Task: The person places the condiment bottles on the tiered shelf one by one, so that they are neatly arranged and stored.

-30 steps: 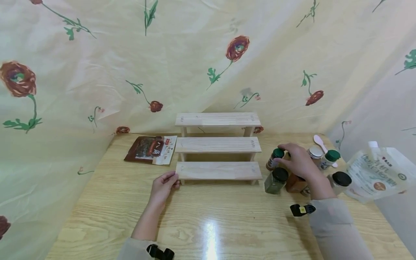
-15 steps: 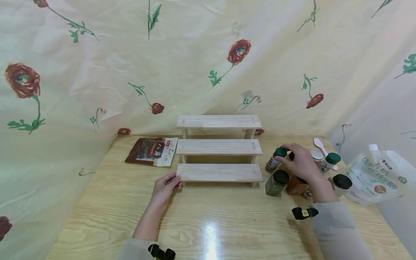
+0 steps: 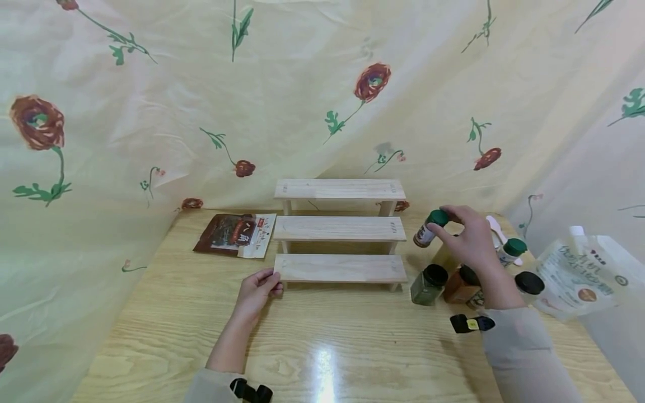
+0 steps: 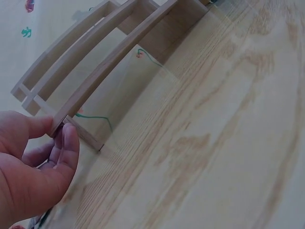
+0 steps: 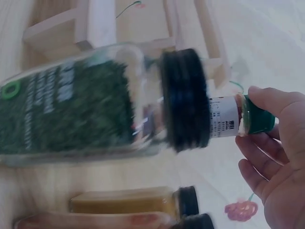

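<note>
My left hand [image 3: 256, 291] pinches the near left corner of the lowest step of a three-tier wooden rack [image 3: 340, 267]. In the left wrist view its thumb lies on top of the board [image 4: 95, 81] and the fingers curl beneath. My right hand [image 3: 468, 238] grips the green cap of a small spice bottle [image 3: 424, 235] with a white label, held tilted to the right of the rack. Nearer me stands a square jar of green herbs with a black lid [image 3: 429, 284]; in the right wrist view this herb jar [image 5: 95, 102] covers part of the spice bottle.
An orange-brown spice jar [image 3: 459, 285] stands beside the herb jar. Farther right are another green-capped bottle [image 3: 513, 249], a black-lidded jar [image 3: 529, 283], a pink spoon [image 3: 496, 226] and a white spouted pouch [image 3: 584, 274]. A brown packet [image 3: 234, 235] lies left of the rack.
My right hand has raised the green-capped spice bottle up and away from the other jars, uncovering more of the orange-brown jar. My left hand keeps its grip on the rack.
</note>
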`<action>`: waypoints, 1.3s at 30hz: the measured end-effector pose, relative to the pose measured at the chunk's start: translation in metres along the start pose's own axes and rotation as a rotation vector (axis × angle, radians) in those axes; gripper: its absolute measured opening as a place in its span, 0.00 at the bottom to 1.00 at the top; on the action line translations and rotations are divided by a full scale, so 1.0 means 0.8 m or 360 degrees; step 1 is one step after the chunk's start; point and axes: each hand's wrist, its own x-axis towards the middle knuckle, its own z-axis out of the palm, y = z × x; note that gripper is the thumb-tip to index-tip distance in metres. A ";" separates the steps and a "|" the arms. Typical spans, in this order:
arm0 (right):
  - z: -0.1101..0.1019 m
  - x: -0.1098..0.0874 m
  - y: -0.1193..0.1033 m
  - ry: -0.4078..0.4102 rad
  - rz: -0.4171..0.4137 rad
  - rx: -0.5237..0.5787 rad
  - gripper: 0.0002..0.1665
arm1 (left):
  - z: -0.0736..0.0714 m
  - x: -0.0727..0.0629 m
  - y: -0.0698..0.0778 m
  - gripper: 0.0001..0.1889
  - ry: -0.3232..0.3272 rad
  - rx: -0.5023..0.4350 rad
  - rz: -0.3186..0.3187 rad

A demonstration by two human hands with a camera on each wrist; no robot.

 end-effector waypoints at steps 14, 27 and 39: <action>-0.013 0.027 -0.030 0.0043 -0.0085 0.0091 0.23 | -0.002 0.002 0.002 0.20 -0.0014 0.0012 -0.0017; -0.004 0.042 -0.050 0.0217 -0.0061 0.0187 0.25 | -0.002 0.003 0.007 0.23 -0.0076 0.0029 -0.0067; 0.014 0.059 -0.073 0.0330 -0.0197 0.0334 0.24 | 0.000 0.002 0.011 0.22 -0.0065 0.0016 -0.0110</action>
